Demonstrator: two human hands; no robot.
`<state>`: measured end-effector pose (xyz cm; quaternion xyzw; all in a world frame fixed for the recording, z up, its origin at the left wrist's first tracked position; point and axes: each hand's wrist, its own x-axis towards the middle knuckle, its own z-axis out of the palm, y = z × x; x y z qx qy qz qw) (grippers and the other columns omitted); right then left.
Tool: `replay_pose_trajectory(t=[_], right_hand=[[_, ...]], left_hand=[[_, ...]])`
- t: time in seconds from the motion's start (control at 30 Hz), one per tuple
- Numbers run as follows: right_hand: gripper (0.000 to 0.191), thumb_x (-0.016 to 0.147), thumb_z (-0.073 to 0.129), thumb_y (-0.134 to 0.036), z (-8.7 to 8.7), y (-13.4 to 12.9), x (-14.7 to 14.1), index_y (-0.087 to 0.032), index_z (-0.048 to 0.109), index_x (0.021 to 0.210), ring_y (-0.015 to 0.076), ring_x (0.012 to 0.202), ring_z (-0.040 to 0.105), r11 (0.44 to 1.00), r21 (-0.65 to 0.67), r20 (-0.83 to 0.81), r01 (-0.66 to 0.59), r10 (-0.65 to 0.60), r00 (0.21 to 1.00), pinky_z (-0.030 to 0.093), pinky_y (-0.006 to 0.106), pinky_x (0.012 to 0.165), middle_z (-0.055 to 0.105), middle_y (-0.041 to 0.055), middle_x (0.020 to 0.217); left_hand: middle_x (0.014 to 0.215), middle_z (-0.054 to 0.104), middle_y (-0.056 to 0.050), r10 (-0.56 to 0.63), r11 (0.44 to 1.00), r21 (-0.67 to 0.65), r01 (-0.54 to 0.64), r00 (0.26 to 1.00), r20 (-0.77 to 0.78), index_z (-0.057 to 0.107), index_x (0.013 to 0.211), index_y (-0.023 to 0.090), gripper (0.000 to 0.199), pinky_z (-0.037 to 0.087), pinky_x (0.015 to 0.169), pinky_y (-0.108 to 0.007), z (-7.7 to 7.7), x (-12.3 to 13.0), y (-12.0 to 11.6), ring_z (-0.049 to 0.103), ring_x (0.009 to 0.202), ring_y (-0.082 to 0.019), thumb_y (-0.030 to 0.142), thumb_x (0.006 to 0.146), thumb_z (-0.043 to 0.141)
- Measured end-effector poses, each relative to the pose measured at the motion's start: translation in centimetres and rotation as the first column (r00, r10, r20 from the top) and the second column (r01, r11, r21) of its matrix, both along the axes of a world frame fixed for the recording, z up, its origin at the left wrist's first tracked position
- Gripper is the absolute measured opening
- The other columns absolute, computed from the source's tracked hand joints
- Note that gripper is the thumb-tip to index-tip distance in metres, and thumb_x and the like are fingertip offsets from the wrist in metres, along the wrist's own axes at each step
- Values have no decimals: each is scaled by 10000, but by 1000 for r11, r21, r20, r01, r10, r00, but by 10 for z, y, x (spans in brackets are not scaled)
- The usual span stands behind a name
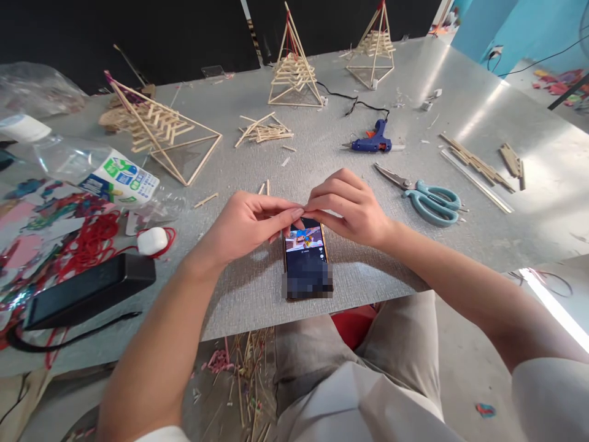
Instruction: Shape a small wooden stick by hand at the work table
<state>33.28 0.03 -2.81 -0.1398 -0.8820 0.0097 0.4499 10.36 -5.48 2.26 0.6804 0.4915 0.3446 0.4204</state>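
Both hands meet over the middle of the desk (248, 302), and the spot I'd most like to see is the one that's blocked. The left hand (257, 222) and right hand (348, 210) have their fingers bunched tip to tip, but I honestly can't tell if they're pinching something tiny or just touching each other. The phone (304, 261) lies on the desk right below them, near the front edge. Its top end is partly covered by the fingers, there's a colourful picture on the screen, and the lower part is pixelated out so no luck reading that. A couple of short sticks (264, 188) poke out behind the left hand, lower ends hidden. At the back are three stick frames; the far right frame (375, 49) has its tip cut off by the top edge. The blue glue gun (372, 143) is beyond the right hand, with the scissors (407, 183) closer in. Over on the left, a plastic bottle (122, 175) lies on its side, blocking part of the messy scraps (27, 230), which run out of view. The black device (87, 288) by them has a dark screen, nothing I can make out.
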Motion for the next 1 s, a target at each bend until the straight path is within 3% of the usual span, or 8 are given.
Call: replay_pose_trajectory(t=[0.2,0.4,0.63,1.0], right_hand=[[60,1067,634,-231,-1,2,-3,-221,651,1124,180,886,652,997,71,-47,-26,29,998,519,345,814,783,35,1004],[22,1061,641,-222,0,1,-2,-218,629,1080,172,847,639,998,64,-63,-18,22,998,504,332,803,780,21,954],[24,1079,613,-235,0,1,-1,-214,621,1069,170,837,654,996,79,-26,41,-39,999,458,325,763,779,15,921],[38,1097,575,-230,2,2,0,-207,591,1071,175,854,675,989,126,22,80,-83,996,444,330,781,768,22,908]], left_hand=[[673,747,-28,18,999,-33,-18,1000,3,847,798,194,213,405,457,-199,3,-1,0,542,524,-88,385,877,797],[708,779,-35,28,1000,-8,-28,999,29,878,878,204,159,419,447,-192,1,-2,0,561,528,-89,352,838,838],[679,782,-11,96,989,112,-95,995,-5,887,855,216,100,512,519,-175,0,1,0,587,516,-78,294,838,827],[723,818,-18,155,941,316,-117,983,-97,896,892,221,130,518,524,-182,-5,6,-7,620,511,-85,292,877,788]])
